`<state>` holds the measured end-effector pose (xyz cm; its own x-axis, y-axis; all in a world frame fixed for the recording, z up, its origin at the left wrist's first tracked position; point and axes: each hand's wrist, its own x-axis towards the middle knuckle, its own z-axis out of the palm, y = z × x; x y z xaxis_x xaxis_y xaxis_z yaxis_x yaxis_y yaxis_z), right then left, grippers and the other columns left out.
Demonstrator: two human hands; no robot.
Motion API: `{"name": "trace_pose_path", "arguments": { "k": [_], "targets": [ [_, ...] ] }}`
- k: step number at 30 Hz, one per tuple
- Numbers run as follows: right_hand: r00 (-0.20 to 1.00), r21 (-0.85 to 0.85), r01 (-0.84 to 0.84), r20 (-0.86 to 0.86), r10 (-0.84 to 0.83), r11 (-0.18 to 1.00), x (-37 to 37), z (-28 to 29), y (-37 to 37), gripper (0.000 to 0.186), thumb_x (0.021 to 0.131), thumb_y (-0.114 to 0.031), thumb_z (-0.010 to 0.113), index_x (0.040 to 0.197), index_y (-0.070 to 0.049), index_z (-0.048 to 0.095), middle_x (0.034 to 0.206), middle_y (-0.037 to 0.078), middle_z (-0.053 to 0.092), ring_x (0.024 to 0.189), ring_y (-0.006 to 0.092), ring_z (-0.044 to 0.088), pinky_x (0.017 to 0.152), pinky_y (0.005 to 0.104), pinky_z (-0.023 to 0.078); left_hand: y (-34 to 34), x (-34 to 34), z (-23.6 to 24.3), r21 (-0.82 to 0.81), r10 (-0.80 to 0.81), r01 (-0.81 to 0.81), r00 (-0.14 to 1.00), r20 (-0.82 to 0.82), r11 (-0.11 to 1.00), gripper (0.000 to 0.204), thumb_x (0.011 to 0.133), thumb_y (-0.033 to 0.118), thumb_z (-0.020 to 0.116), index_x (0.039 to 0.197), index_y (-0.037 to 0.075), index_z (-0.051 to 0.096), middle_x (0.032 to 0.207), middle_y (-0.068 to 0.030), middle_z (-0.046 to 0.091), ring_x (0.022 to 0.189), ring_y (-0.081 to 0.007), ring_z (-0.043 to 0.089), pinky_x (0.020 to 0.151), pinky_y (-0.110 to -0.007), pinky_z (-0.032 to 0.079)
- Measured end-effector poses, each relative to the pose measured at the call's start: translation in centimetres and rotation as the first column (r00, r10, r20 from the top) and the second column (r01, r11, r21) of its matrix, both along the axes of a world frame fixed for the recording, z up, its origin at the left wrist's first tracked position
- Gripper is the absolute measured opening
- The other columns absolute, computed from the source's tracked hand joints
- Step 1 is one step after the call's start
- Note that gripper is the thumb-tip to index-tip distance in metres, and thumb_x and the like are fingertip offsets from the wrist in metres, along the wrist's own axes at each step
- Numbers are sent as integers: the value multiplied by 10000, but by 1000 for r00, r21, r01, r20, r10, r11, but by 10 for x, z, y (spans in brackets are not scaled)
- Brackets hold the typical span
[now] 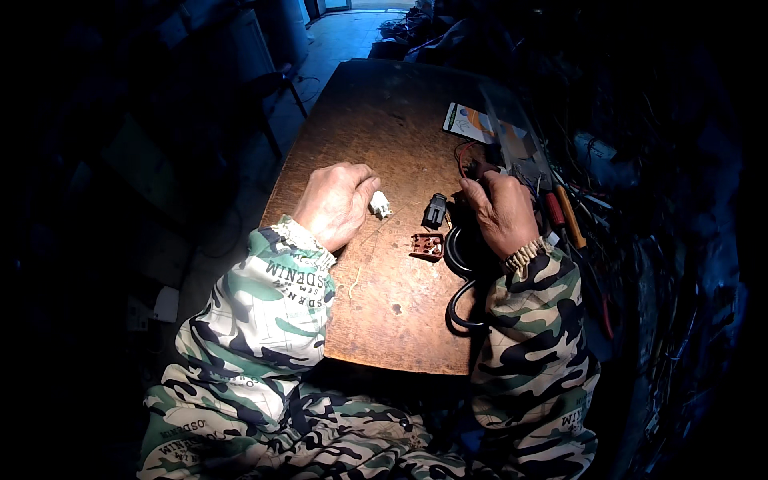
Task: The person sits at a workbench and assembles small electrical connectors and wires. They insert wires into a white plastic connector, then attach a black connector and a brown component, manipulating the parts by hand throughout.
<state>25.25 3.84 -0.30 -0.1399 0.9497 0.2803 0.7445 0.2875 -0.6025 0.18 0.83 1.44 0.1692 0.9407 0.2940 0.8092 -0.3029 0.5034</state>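
The left sleeve point(256, 312) and right sleeve point(532, 344) are loose camouflage cloth in green, black, tan and off-white blotches, with dark printed block lettering. Gathered elastic cuffs point(526, 259) end above the bare left hand point(340, 200) and right hand point(507, 212); matching camouflage fabric point(360, 424) covers the lap.

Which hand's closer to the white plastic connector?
Left. The left hand has its fingertips right at the upper-left end of the white plastic connector; the right hand is well off to its right, beyond the black connector.
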Motion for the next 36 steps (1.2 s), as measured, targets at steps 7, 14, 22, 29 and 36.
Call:
{"name": "trace_pose_path", "arguments": {
  "k": [7,14,22,29,36],
  "targets": [
    [1000,-17,11,25,-10,1000,6,-3,3,404,948,-347,638,830,39,656,777,294,645,794,476,653,676,511,510,1,-1,6,103,3,-19,989,150,995,199,920,57,586,1068,-24,693,1013,-173,702,862,-275,713,771,-357,564],
    [994,4,76,84,-76,997,2,-3,-2,382,943,-343,645,820,17,675,744,281,643,742,466,654,636,513,517,7,-2,22,-46,-291,287,943,-162,957,449,768,11,597,1215,-21,613,1194,-198,599,1135,-359,599,954,-414,504],
    [1000,42,8,10,-8,999,4,-10,-3,409,961,-352,618,811,26,661,717,286,625,725,479,638,617,510,498,-5,-6,-1,-44,-255,252,955,-148,967,491,742,22,621,1230,-32,603,1189,-214,575,1122,-371,583,959,-433,493],
    [994,89,-37,-98,46,995,13,1,-4,398,1005,-302,581,841,50,673,648,191,596,593,317,591,545,394,451,-5,-3,-11,-28,-225,223,964,-142,974,351,769,24,645,1113,-43,654,1122,-197,619,1044,-344,631,902,-414,527],
    [787,212,180,-617,-11,961,99,42,-23,279,998,-292,624,923,-31,687,596,-63,511,450,-3,374,400,173,250,-20,10,-2,8,-154,156,980,-123,988,247,779,33,678,1007,-60,667,1042,-182,649,978,-311,667,857,-380,560]
  ]
}}
